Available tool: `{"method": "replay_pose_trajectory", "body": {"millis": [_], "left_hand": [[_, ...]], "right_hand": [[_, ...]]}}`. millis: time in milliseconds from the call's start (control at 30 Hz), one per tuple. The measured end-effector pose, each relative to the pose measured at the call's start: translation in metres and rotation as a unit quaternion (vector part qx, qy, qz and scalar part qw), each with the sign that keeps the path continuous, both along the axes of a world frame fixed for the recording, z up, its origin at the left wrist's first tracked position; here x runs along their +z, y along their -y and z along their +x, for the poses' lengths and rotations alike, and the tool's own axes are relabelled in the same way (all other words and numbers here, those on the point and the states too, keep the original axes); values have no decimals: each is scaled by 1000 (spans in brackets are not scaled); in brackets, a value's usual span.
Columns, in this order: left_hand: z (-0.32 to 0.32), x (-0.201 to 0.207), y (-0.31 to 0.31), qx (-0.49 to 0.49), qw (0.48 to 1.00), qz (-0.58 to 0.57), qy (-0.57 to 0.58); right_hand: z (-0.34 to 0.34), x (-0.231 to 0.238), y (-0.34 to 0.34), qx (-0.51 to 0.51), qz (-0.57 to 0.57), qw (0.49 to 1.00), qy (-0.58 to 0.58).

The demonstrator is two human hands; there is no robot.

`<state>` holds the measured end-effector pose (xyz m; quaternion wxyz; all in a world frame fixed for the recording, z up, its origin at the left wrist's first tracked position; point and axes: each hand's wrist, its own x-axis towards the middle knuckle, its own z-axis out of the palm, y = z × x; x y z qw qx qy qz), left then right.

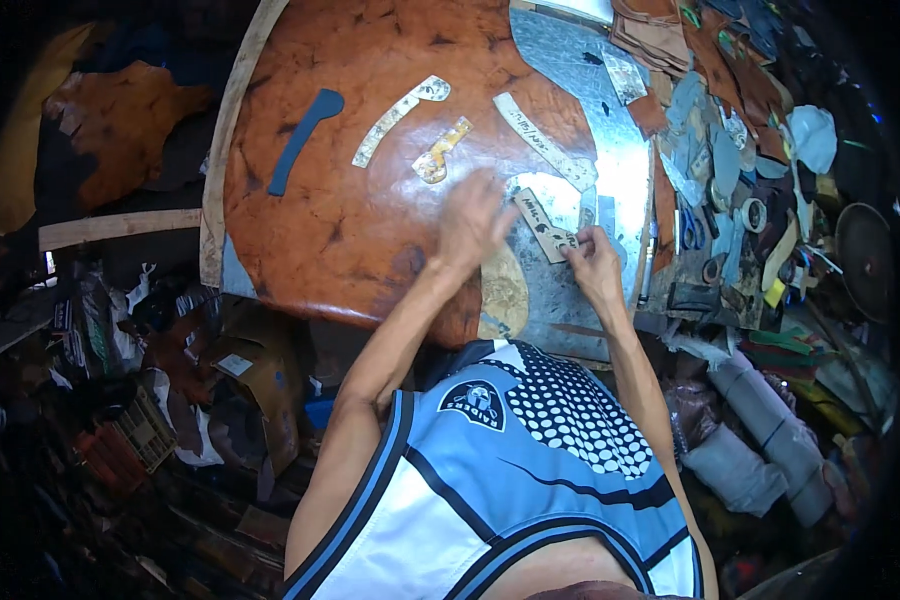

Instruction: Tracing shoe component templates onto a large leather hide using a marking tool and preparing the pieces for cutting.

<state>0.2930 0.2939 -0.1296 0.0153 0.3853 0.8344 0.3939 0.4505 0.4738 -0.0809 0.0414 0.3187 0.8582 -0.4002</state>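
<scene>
A large brown leather hide [320,230] covers most of the worktable, its right edge lying over a shiny metal sheet [560,305]. My right hand [598,268] pinches the lower end of a cream pattern piece [540,222] with handwriting on it. Over the hide's right part, my left hand [475,222] is smeared by motion, so its fingers are unclear. Farther off on the leather lie a dark blue curved pattern piece [304,142], a spotted cream one [400,120], a short yellow-stained one [443,150] and a long written one [542,142].
A tan rounded piece [503,298] rests near the table's front edge. To the right, leather scraps [725,160], blue-handled scissors [692,232] and a tape roll [754,214] crowd the surface. Wrapped rolls [765,425] stand at lower right, a cardboard box [265,390] at lower left.
</scene>
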Motion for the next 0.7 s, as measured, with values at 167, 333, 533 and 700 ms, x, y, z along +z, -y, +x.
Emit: {"method": "replay_pose_trajectory", "body": {"millis": [167,333,533,700], "left_hand": [[-61,-5,29,141,967,-198,-79],[-89,-9,33,128,975,-176,-33],[-71,-8,48,137,945,1,297],[-30,1,62,79,899,57,427]], "right_hand": [[-4,9,-4,-116,-257,959,3],[-2,-8,-2,-111,-148,983,-3],[13,-11,3,-124,-23,991,-40],[25,-9,2,-112,83,989,-39]]}}
